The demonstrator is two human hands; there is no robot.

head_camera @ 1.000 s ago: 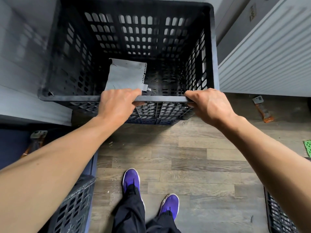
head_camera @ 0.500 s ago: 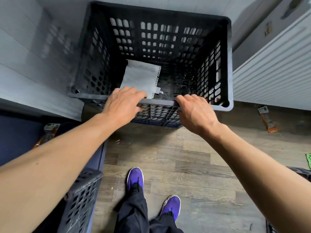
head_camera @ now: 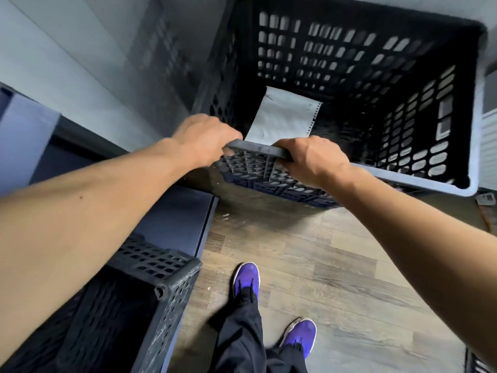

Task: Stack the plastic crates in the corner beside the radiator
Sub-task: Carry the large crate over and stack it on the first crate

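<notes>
Gripping the near rim of the big black crate (head_camera: pixel 403 176), the left hand (head_camera: pixel 204 138) and the right hand (head_camera: pixel 309 160) sit close together by its left corner, fingers curled over the edge. The crate stands open side up against the grey wall (head_camera: pixel 80 63), with a pale sheet of paper (head_camera: pixel 282 117) lying on its bottom. A blue edge shows beneath its base. Another black crate (head_camera: pixel 161 278) sits low at the left, and purple shoes (head_camera: pixel 246 278) stand on the wooden floor (head_camera: pixel 336 265).
</notes>
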